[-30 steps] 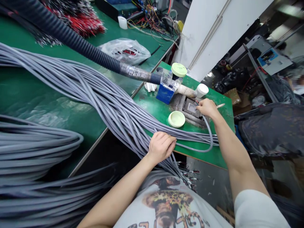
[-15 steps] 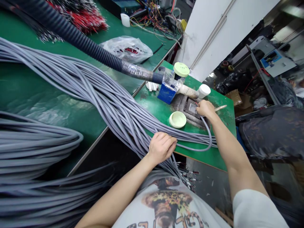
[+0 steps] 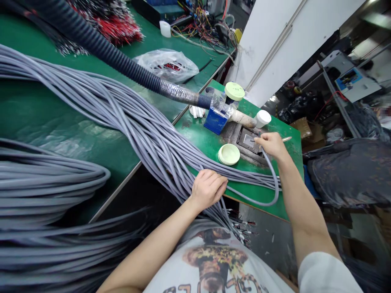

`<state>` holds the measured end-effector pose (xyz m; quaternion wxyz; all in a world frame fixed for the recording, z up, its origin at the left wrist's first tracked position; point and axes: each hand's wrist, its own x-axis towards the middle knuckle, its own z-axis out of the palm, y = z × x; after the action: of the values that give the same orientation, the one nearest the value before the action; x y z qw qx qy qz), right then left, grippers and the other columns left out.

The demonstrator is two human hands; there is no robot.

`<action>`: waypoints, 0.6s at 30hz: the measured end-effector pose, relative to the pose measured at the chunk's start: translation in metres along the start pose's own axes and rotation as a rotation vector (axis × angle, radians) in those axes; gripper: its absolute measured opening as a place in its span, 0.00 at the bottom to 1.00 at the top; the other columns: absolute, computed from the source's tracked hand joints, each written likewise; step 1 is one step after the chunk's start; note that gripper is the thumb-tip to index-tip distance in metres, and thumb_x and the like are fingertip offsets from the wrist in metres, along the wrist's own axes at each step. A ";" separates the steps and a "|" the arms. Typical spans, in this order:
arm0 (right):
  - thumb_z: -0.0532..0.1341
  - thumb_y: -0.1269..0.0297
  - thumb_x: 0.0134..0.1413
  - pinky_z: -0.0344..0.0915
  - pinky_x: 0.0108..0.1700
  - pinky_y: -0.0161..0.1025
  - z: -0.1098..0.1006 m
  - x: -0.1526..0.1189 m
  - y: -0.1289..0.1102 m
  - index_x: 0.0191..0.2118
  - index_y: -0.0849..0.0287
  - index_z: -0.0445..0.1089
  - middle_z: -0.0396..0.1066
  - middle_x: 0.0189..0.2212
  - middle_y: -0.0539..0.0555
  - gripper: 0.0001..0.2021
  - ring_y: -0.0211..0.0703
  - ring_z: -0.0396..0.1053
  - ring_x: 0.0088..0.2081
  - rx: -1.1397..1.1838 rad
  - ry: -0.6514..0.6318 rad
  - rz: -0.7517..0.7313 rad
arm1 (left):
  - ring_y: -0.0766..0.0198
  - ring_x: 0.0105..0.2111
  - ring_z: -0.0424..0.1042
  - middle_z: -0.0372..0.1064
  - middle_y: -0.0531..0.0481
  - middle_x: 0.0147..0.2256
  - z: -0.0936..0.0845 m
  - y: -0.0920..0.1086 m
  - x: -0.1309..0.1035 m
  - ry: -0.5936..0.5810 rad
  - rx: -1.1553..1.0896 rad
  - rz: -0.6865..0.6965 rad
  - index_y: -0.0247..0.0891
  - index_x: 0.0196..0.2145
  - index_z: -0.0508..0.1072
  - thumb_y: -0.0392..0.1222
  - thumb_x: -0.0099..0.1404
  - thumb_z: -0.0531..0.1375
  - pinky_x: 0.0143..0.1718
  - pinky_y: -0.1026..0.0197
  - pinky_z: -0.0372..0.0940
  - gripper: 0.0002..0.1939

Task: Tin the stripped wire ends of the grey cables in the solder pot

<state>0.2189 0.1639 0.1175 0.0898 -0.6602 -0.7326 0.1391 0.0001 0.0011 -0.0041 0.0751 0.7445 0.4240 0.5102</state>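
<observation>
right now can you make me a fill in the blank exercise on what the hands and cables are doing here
1. The left hand rests on the bundle of ____ cables.
2. The right hand holds the end of one cable over a metal ____ set in the bench.
3. The round lid lying by the plate is pale ____.

Missing words: grey; plate; green
</observation>
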 end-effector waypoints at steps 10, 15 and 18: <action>0.63 0.54 0.53 0.48 0.18 0.31 0.035 -0.127 -0.061 0.25 0.62 0.72 0.64 0.15 0.47 0.16 0.29 0.54 0.14 1.034 -0.242 -0.023 | 0.63 0.31 0.69 0.73 0.50 0.29 -0.007 0.029 0.014 0.238 -0.694 -0.581 0.39 0.35 0.77 0.41 0.59 0.64 0.37 0.59 0.62 0.06; 0.62 0.59 0.54 0.51 0.21 0.31 0.042 -0.145 -0.088 0.18 0.61 0.65 0.61 0.15 0.46 0.18 0.29 0.54 0.17 1.013 -0.193 -0.113 | 0.68 0.27 0.68 0.69 0.53 0.27 0.003 0.051 0.016 0.327 -1.281 -0.825 0.39 0.35 0.76 0.44 0.55 0.68 0.33 0.64 0.63 0.10; 0.61 0.58 0.54 0.51 0.20 0.31 0.040 -0.149 -0.090 0.18 0.61 0.63 0.60 0.14 0.45 0.19 0.29 0.54 0.16 1.009 -0.206 -0.093 | 0.70 0.28 0.67 0.67 0.54 0.28 0.005 0.055 0.019 0.392 -1.282 -0.793 0.38 0.31 0.76 0.41 0.56 0.67 0.34 0.66 0.63 0.06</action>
<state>0.1380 0.0049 0.1169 0.3305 -0.4845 -0.6079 0.5352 0.0367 -0.0186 0.0372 0.5915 0.2445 0.2864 0.7130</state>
